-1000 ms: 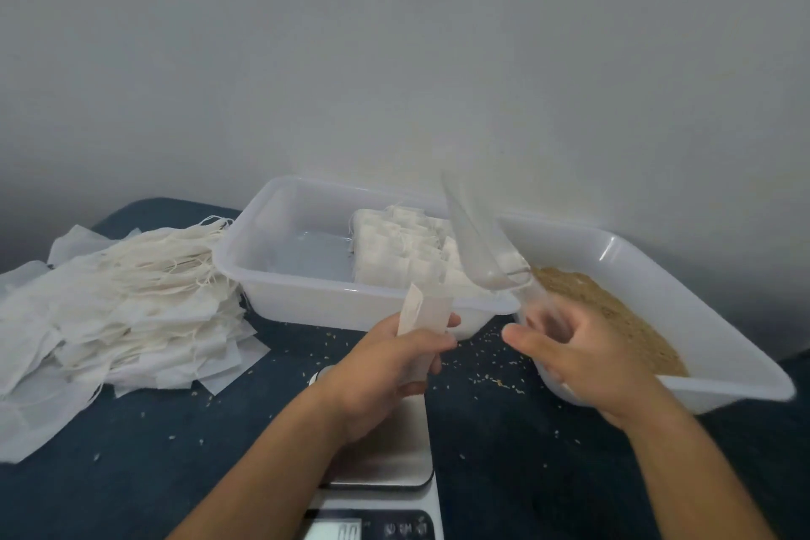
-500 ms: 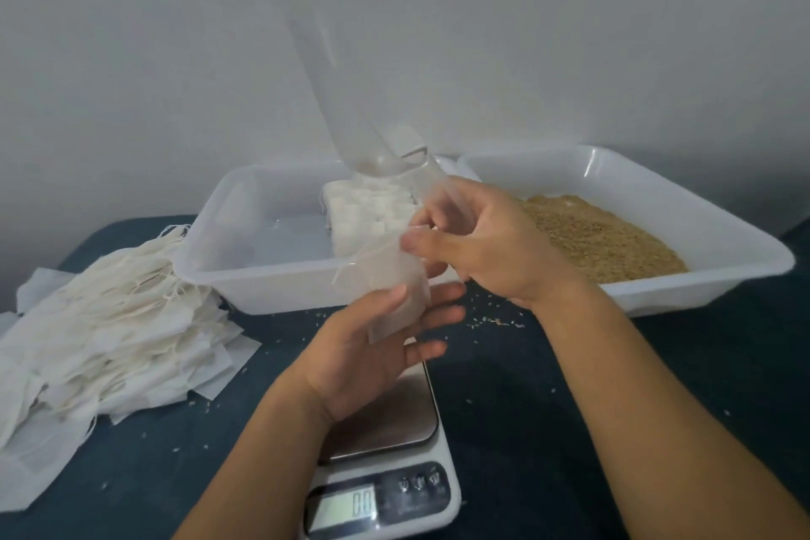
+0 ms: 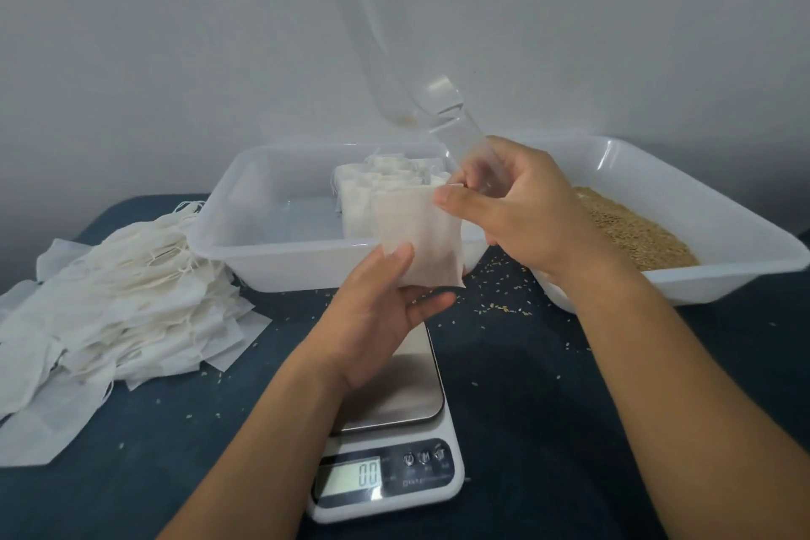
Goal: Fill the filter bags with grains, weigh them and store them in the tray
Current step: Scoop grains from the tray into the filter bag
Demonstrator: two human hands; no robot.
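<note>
A white filter bag (image 3: 416,232) was held upright above the scale (image 3: 390,403). Filled bags (image 3: 385,184) were stacked in the clear tray (image 3: 271,250); brown grains (image 3: 631,232) lay in the right tray (image 3: 723,232).

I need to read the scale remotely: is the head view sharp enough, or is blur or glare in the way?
Head view: dim, even light; the scale display is sharp, without glare, seemingly showing zeros; the clear scoop and the right hand fingers holding it are motion-blurred; wide-angle distortion bends the tray edges.
</note>
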